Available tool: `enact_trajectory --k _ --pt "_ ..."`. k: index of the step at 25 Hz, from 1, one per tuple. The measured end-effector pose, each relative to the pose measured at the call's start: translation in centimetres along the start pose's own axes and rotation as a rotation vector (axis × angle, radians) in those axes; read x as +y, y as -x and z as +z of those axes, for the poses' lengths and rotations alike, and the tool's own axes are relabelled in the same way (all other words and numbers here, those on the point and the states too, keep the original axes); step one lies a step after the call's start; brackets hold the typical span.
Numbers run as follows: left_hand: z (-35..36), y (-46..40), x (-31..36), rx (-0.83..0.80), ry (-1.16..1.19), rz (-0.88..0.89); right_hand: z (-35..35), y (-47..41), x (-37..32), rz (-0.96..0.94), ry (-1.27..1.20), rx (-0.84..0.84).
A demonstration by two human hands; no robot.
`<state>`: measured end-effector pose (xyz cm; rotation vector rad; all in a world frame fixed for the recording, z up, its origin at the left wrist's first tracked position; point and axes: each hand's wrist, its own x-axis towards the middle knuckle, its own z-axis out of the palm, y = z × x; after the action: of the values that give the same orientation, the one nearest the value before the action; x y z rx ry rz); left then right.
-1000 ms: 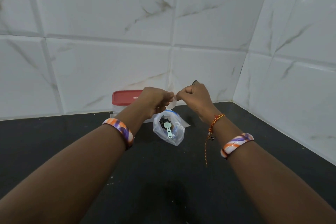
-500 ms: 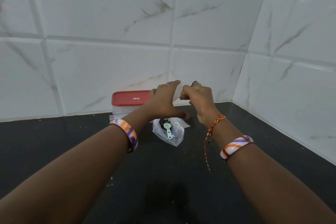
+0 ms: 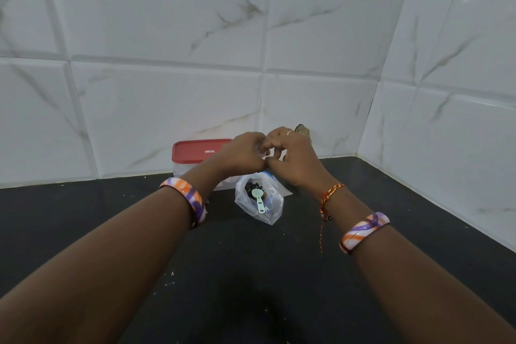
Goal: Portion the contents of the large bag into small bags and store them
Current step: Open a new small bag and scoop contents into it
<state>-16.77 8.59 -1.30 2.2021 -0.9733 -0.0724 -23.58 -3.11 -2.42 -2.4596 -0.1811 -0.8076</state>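
Note:
The large clear bag (image 3: 272,211) lies open on the black counter (image 3: 251,274), with dark contents (image 3: 252,186) and a mint-green scoop (image 3: 258,201) inside. Above it my left hand (image 3: 241,155) and my right hand (image 3: 297,162) meet, fingers curled and fingertips touching. Together they pinch a small clear bag, which the hands mostly hide. A dark bit of the small bag's filling (image 3: 303,129) pokes out over my right hand's knuckles.
A clear container with a red lid (image 3: 199,151) stands against the tiled back wall, partly behind my left hand. A flat clear sheet or bag (image 3: 284,190) lies under the large bag. Tiled walls form a corner at the right. Crumbs dot the counter.
Half a second ago my left hand was spread open beside the right. Now its fingers are curled again and pinch at the small bag against my right hand. The large bag stays put.

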Motion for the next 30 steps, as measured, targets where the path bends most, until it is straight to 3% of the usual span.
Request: enact_trajectory --k 4,8,11,16,18,24,27,30 --pt "0.0 0.7 -0.2 -0.07 0.136 -0.022 0.5 0.3 0.9 -0.078 0.112 0.007" --pt "0.3 1.2 -0.6 -0.127 0.207 -0.013 0.6 0.8 0.7 0.021 0.019 0.049" --pt "0.8 1.0 -1.1 -0.05 0.178 -0.016 0.0 0.6 -0.2 0.09 -0.044 -0.139" --pt "0.9 0.5 -1.2 -0.094 -0.121 0.125 -0.6 0.3 -0.4 0.077 0.157 -0.545" --pt "1.0 0.4 -1.4 -0.118 -0.184 0.135 -0.3 0.6 0.1 0.073 0.194 -0.617" --pt "1.0 0.6 -2.3 -0.129 -0.295 0.198 0.1 1.0 1.0 0.012 0.196 -0.55" --pt "1.7 0.5 -2.8 -0.056 -0.274 0.223 0.1 1.3 0.8 0.171 -0.015 -0.576" --pt "2.4 0.1 -3.8 0.115 -0.282 0.128 1.0 1.4 1.8 0.34 -0.334 -0.291"
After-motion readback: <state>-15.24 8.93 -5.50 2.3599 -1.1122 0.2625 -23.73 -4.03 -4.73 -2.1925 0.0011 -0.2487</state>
